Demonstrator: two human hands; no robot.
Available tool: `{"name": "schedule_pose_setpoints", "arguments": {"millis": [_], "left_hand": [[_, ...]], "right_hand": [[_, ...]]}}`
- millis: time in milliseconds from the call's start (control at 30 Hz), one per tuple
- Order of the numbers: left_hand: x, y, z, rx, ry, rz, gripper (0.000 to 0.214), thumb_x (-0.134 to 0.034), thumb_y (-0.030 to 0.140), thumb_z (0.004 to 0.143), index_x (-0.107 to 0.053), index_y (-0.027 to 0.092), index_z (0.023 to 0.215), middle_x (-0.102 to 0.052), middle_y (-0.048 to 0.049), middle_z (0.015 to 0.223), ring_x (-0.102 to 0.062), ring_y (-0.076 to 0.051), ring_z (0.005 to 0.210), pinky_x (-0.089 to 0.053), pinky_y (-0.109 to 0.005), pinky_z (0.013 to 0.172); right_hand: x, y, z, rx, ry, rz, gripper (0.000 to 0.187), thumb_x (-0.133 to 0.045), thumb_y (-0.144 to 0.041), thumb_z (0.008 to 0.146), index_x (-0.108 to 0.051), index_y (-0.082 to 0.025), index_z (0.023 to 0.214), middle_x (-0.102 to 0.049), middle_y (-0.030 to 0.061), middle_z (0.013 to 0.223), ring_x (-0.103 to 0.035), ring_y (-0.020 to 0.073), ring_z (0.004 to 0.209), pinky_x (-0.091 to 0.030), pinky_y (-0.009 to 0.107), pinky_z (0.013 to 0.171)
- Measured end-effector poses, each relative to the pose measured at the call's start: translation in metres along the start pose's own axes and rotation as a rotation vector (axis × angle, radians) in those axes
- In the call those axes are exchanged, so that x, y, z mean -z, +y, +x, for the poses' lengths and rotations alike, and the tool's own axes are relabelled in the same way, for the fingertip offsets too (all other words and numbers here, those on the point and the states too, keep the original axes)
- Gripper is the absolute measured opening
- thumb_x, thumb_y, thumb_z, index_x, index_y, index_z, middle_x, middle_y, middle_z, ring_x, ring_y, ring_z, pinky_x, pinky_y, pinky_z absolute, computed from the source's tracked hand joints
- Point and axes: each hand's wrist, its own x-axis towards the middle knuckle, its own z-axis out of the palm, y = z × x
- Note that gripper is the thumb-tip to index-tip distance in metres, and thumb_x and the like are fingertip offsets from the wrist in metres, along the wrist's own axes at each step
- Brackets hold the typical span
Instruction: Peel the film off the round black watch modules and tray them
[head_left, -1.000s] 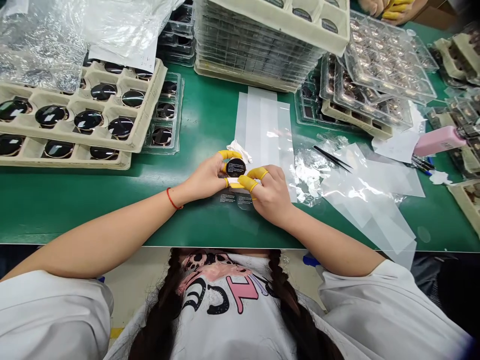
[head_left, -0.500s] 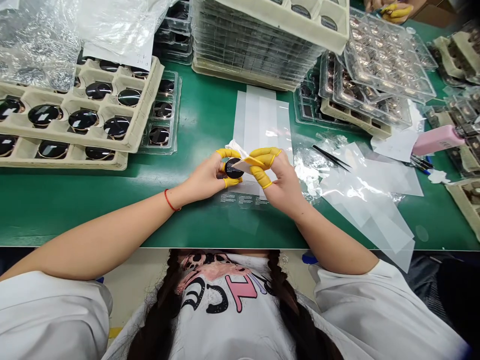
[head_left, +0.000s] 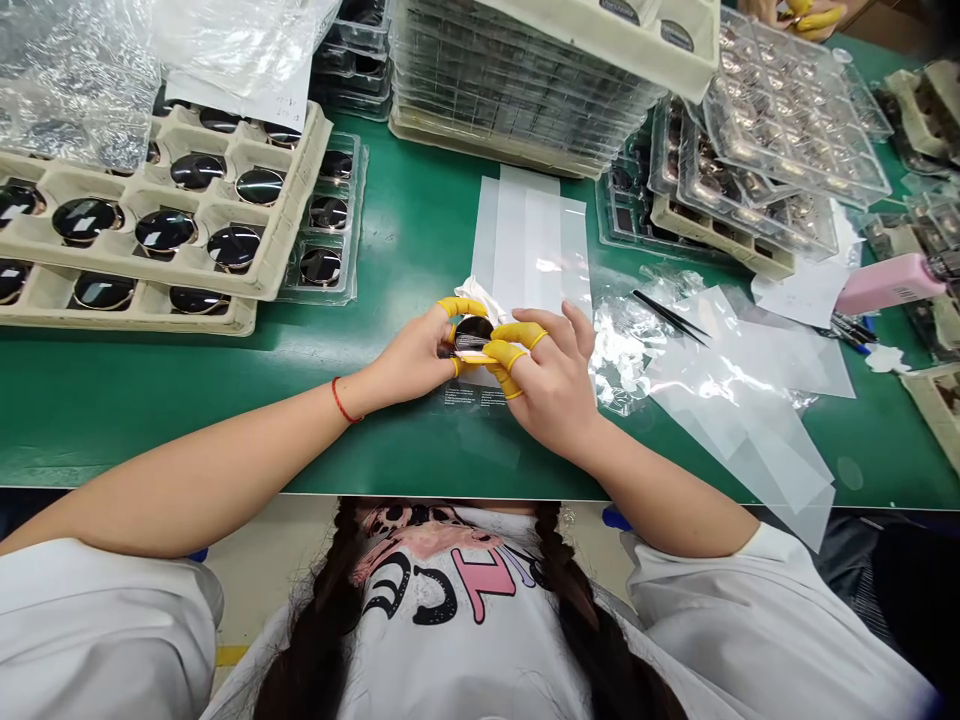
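Centred over the table, my left hand [head_left: 426, 352] grips a round black glass disc [head_left: 473, 331] by its edge, between fingertips in yellow finger cots. My right hand [head_left: 553, 388] pinches a thin, flat, pale piece [head_left: 472, 356] and lays its edge along the disc's near side. Its other fingers are raised. What the flat piece is made of I cannot tell. A crumpled white cloth [head_left: 482, 292] shows behind the disc, partly hidden by the hands. Beneath them lie translucent film strips [head_left: 529, 225] and a sheet with small white print [head_left: 461, 396].
Cream trays [head_left: 289, 255] of black discs are stacked at left. A tall tray stack [head_left: 517, 90] stands behind; clear trays [head_left: 795, 110] fill the back right. Tweezers [head_left: 671, 318], film scraps [head_left: 750, 390] and a pink bottle [head_left: 885, 284] lie right. A co-worker's gloved fingers [head_left: 819, 18] show far right.
My right hand has turned and moved slightly left and down, bringing the flat piece from the disc's right side across its near edge. The disc's printed face now shows a reflection.
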Motion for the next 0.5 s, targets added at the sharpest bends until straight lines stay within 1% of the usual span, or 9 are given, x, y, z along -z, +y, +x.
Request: {"name": "schedule_pose_setpoints", "arguments": {"millis": [67,167,333,500], "left_hand": [[0.0,0.0,0.0,0.007,0.006,0.011,0.051,-0.071,0.018,0.074,-0.05,0.019,0.12,-0.059,0.0037,0.073,-0.052,-0.008,0.058,-0.038,-0.022,0.051],[-0.001,-0.001,0.001,0.006,-0.012,-0.013,0.05,-0.069,0.019,0.075,-0.048,0.019,0.121,-0.063,0.0016,0.081,-0.059,-0.011,0.066,-0.043,-0.022,0.056],[-0.003,-0.002,0.001,-0.031,-0.01,-0.087,0.05,-0.07,0.02,0.075,-0.047,0.018,0.119,-0.065,-0.0021,0.099,-0.065,-0.013,0.081,-0.051,-0.025,0.068],[-0.004,-0.004,0.001,-0.047,-0.004,-0.08,0.05,-0.069,0.02,0.075,-0.046,0.018,0.12,-0.065,-0.0025,0.102,-0.065,-0.015,0.085,-0.053,-0.029,0.077]], "right_hand": [[-0.002,0.001,0.0,0.049,0.043,-0.06,0.014,-0.053,-0.016,0.088,-0.059,-0.025,0.079,-0.066,0.0033,0.093,-0.054,0.0231,0.119,-0.026,0.055,0.113],[-0.006,0.004,0.002,0.093,0.1,-0.117,0.014,-0.053,-0.016,0.087,-0.057,-0.023,0.076,-0.064,0.0034,0.092,-0.054,0.0221,0.114,-0.03,0.052,0.111],[-0.015,0.008,0.01,0.076,0.156,-0.103,0.012,-0.049,-0.013,0.086,-0.054,-0.021,0.081,-0.06,0.0037,0.086,-0.054,0.0211,0.107,-0.03,0.049,0.109],[-0.019,0.011,0.019,0.031,0.134,-0.114,0.012,-0.046,-0.011,0.083,-0.053,-0.021,0.086,-0.06,0.0045,0.085,-0.055,0.021,0.099,-0.032,0.048,0.106]]}}
